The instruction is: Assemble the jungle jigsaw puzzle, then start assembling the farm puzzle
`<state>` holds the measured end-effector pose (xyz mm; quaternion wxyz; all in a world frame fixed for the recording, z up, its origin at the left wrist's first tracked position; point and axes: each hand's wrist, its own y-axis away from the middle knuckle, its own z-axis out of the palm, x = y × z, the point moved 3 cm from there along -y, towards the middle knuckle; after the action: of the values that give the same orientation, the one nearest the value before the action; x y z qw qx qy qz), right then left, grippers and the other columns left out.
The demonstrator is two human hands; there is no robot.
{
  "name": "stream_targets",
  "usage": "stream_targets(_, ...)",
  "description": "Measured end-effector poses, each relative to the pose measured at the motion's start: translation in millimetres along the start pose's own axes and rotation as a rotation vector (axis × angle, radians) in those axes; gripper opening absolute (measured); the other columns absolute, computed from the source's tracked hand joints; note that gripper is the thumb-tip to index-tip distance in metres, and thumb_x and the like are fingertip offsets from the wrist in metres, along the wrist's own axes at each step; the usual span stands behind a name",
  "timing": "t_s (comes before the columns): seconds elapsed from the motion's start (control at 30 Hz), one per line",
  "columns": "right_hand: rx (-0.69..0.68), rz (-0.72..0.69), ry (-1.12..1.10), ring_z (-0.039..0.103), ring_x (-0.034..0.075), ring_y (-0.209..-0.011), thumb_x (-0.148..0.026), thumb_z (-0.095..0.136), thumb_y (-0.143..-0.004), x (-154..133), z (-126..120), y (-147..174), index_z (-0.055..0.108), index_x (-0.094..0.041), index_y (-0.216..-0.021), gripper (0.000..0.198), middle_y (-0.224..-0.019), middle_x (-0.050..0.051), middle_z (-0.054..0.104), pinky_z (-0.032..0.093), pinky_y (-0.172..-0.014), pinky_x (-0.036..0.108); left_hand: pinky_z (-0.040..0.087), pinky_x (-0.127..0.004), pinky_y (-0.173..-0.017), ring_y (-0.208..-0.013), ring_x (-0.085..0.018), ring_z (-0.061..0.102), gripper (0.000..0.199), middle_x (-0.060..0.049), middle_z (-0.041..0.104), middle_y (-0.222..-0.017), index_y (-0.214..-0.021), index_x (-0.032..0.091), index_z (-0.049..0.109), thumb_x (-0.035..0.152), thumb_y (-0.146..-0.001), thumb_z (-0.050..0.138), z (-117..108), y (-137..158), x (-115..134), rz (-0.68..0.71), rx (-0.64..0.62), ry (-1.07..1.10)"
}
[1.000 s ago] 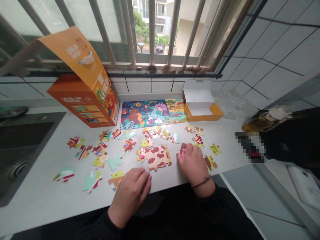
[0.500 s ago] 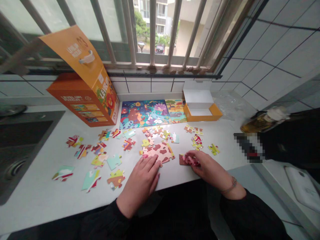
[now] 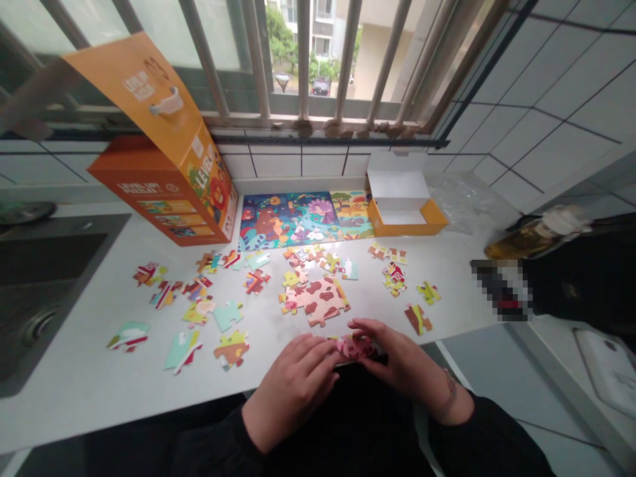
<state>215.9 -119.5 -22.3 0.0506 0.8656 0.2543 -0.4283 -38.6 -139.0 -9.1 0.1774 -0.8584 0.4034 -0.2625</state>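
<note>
L hand (image 3: 295,377): palm down, fingers close tog., tips on L end of the pink pc (image 3: 355,346); can't tell if thumb pinches it too.
R hand (image 3: 397,361): thumb & fingers parted only by the pc's width, fingers curved over far edge, thumb at near edge; grip clamped on it.
Pink pc: dark-red spots, btwn both hands at near edge of counter (image 3: 89,391); partly hidden by fingers, can't tell if it rests on the surface.
Spotted panel (image 3: 322,301): joined pcs, brown blotches, flat, just beyond hands, apart from both.
Brown pc (image 3: 419,319): flat, beyond R hand, twd R.
Green/brown pc (image 3: 232,349): flat, L of L hand, near it.
Teal pc (image 3: 228,315): flat, just behind green/brown pc.
Picture boards (image 3: 285,218): flat at back, btwn tall orange box (image 3: 159,205) & small yellow box (image 3: 410,228), lid up.
Bracelet (image 3: 450,394): on R wrist, below dark sleeve (image 3: 489,430).
</note>
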Motion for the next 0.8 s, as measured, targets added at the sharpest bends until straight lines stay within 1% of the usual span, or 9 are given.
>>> stream_targets(0.07,-0.006,-0.024,-0.035,0.076,0.024,-0.123,-0.015,0.070,-0.098,-8,16,-6,0.047,-0.033,-0.158,0.067,-0.145,0.009,0.071,0.066,-0.107,0.042,0.062,-0.048,-0.106,-0.119,-0.027,0.075,0.032,-0.012,0.079,-0.134,-0.141,0.016,0.069,0.017,-0.109,0.061,6,3,5,0.029,-0.016,-0.014)
stream_targets(0.17,-0.005,-0.089,-0.037,0.074,0.023,-0.127,-0.015,0.067,-0.100,-22,31,-16,0.048,-0.032,-0.158,0.063,-0.144,0.009,0.072,0.064,-0.110,0.042,0.061,-0.047,-0.102,-0.120,-0.028,0.075,0.030,-0.012,0.079,-0.135,-0.137,0.014,0.071,0.015,-0.112,0.056,10,8,5,0.052,-0.044,-0.048)
stream_targets(0.23,0.006,-0.139,0.014,0.071,0.024,-0.131,-0.017,0.066,-0.101,-29,30,-20,0.052,-0.031,-0.155,0.058,-0.142,0.009,0.072,0.062,-0.113,0.043,0.060,-0.046,-0.099,-0.118,-0.027,0.075,0.029,-0.011,0.080,-0.133,-0.134,0.014,0.072,0.013,-0.112,0.053,9,10,2,0.053,-0.044,-0.053)
stream_targets(0.3,0.072,-0.136,0.135,0.070,0.026,-0.129,-0.021,0.065,-0.103,-28,17,-18,0.058,-0.029,-0.147,0.045,-0.138,0.010,0.073,0.061,-0.111,0.046,0.059,-0.045,-0.097,-0.117,-0.027,0.075,0.030,-0.010,0.080,-0.133,-0.135,0.014,0.072,0.012,-0.112,0.052,4,12,-1,0.066,-0.030,-0.053)
stream_targets(0.37,0.195,-0.060,0.324,0.071,0.030,-0.123,-0.025,0.064,-0.106,-18,-5,-10,0.064,-0.027,-0.138,0.032,-0.130,0.012,0.075,0.060,-0.109,0.051,0.058,-0.045,-0.097,-0.119,-0.026,0.074,0.032,-0.010,0.080,-0.134,-0.137,0.014,0.071,0.010,-0.112,0.051,-3,16,-3,0.083,-0.017,-0.055)
stream_targets(0.43,0.313,0.062,0.529,0.070,0.033,-0.116,-0.031,0.062,-0.107,-1,-31,4,0.066,-0.023,-0.131,0.025,-0.123,0.014,0.075,0.057,-0.107,0.057,0.057,-0.044,-0.100,-0.120,-0.025,0.073,0.033,-0.010,0.080,-0.134,-0.136,0.015,0.072,0.009,-0.112,0.051,-10,22,-6,0.079,-0.010,-0.059)
stream_targets(0.53,0.369,0.266,0.735,0.069,0.037,-0.109,-0.044,0.057,-0.109,27,-59,27,0.066,-0.018,-0.127,0.033,-0.119,0.019,0.074,0.057,-0.099,0.057,0.056,-0.045,-0.101,-0.120,-0.025,0.073,0.034,-0.011,0.080,-0.134,-0.136,0.016,0.072,0.009,-0.112,0.049,-19,34,-10,0.019,-0.008,-0.063)
stream_targets(0.63,0.353,0.361,0.785,0.070,0.038,-0.108,-0.055,0.054,-0.109,45,-69,43,0.066,-0.016,-0.125,0.044,-0.117,0.021,0.074,0.058,-0.096,0.055,0.057,-0.045,-0.100,-0.119,-0.027,0.072,0.034,-0.012,0.079,-0.133,-0.140,0.017,0.070,0.010,-0.111,0.054,-27,45,-15,-0.055,0.001,-0.078)
stream_targets(0.8,0.321,0.392,0.744,0.071,0.035,-0.103,-0.055,0.050,-0.109,50,-65,44,0.067,-0.018,-0.126,0.044,-0.115,0.019,0.076,0.057,-0.096,0.052,0.056,-0.045,-0.103,-0.119,-0.026,0.073,0.034,-0.011,0.080,-0.130,-0.138,0.021,0.071,0.010,-0.107,0.064,-41,58,-22,-0.127,0.024,-0.123)
